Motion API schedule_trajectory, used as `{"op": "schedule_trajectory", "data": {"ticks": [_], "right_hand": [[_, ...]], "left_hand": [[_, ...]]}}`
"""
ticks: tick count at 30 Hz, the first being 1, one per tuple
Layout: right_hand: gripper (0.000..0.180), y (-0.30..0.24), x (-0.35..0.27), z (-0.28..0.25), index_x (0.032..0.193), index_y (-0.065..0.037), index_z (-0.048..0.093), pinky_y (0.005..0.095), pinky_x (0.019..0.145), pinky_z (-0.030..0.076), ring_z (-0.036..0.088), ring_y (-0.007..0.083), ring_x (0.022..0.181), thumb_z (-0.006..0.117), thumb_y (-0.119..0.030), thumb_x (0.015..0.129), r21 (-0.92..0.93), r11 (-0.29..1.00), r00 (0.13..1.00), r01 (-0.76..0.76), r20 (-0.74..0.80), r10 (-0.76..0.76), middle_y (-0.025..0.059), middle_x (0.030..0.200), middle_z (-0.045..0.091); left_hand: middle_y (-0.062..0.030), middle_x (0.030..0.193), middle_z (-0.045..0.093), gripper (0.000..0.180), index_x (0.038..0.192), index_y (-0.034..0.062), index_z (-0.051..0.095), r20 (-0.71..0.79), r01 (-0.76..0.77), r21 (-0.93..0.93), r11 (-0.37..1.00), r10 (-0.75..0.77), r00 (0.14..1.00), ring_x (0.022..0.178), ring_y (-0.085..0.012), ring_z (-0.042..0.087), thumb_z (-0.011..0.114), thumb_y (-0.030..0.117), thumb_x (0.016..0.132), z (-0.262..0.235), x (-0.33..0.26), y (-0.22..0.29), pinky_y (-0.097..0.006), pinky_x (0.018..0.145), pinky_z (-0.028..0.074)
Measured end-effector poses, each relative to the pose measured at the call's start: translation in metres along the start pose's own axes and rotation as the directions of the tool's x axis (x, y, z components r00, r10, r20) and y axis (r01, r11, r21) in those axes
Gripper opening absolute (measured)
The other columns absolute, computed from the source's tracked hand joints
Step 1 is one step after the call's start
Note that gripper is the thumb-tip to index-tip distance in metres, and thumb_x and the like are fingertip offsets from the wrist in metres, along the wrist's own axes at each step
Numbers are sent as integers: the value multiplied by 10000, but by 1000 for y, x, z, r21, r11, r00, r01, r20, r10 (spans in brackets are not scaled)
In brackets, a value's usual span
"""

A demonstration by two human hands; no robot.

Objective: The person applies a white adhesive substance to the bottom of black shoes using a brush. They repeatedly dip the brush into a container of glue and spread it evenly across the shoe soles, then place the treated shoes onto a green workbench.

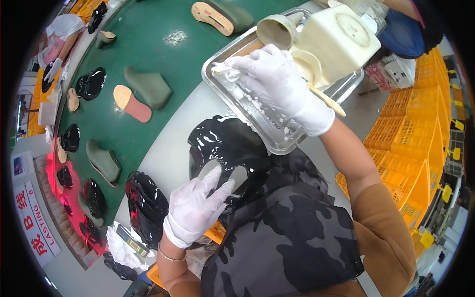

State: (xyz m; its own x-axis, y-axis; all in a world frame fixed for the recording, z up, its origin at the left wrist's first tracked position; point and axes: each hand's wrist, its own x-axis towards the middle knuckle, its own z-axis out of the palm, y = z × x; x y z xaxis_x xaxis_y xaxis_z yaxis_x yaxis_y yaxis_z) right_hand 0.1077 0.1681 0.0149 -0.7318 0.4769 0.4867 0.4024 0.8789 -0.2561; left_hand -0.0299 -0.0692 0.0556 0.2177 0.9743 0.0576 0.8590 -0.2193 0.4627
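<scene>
A glossy black shoe upper (230, 141) lies at the table's near edge, against my camouflage apron (282, 232). My left hand (195, 205), in a white glove, grips its near side, with fingers over two grey patches on it. My right hand (284, 89), also gloved, hangs over a metal tray (269, 141) with white drops in it. Its fingers are pinched together at a small whitish thing I cannot make out. Beside that wrist a cream handle (331, 103) sticks out near an open cream container (309, 64); whether my hand touches it is hidden.
A cream jug (341, 42) and a cup (276, 32) stand in the tray. On the green surface (173, 37) lie green shoe lasts (148, 89), insoles (132, 103) and black uppers. Another black upper (146, 208) is at left. Yellow crates (405, 148) stack at right. Another person (62, 37) works at far left.
</scene>
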Motion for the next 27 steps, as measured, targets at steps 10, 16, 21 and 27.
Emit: {"op": "schedule_trajectory", "data": {"ticks": [10, 16, 21, 27], "right_hand": [[426, -8, -45, 5, 1150, -179, 565, 341, 668, 467, 579, 260, 728, 579, -46, 746, 418, 902, 981, -108, 195, 27, 93, 795, 577], [391, -15, -60, 22, 1116, -199, 580, 355, 728, 451, 549, 233, 859, 579, -125, 731, 100, 991, 961, 91, 252, -114, 60, 891, 548], [354, -14, -68, 10, 1053, -188, 587, 370, 723, 417, 530, 239, 848, 561, -85, 716, 49, 994, 959, 96, 263, -106, 58, 829, 520], [309, -18, -80, -11, 1009, -214, 586, 337, 670, 392, 521, 216, 797, 558, -106, 721, -76, 992, 967, 103, 241, -82, 37, 797, 503]], "left_hand": [[-133, 1085, 588, 424, 1008, 121, 628, 158, -83, 20, 996, 79, 984, 835, -242, 612, 719, 122, 594, 13, 23, -8, -337, 655, 496], [-158, 1064, 600, 445, 989, 96, 639, 186, -33, 5, 999, 32, 982, 762, -277, 613, 723, 91, 552, 11, 26, -4, -360, 645, 503], [-149, 1064, 603, 445, 988, 100, 641, 178, 0, 28, 1000, -5, 984, 750, -275, 614, 723, 96, 551, 11, 26, -1, -359, 643, 503], [-147, 1055, 611, 432, 982, 102, 643, 161, 8, 31, 999, -13, 987, 748, -276, 619, 720, 95, 557, 11, 27, 2, -357, 634, 504]]}}
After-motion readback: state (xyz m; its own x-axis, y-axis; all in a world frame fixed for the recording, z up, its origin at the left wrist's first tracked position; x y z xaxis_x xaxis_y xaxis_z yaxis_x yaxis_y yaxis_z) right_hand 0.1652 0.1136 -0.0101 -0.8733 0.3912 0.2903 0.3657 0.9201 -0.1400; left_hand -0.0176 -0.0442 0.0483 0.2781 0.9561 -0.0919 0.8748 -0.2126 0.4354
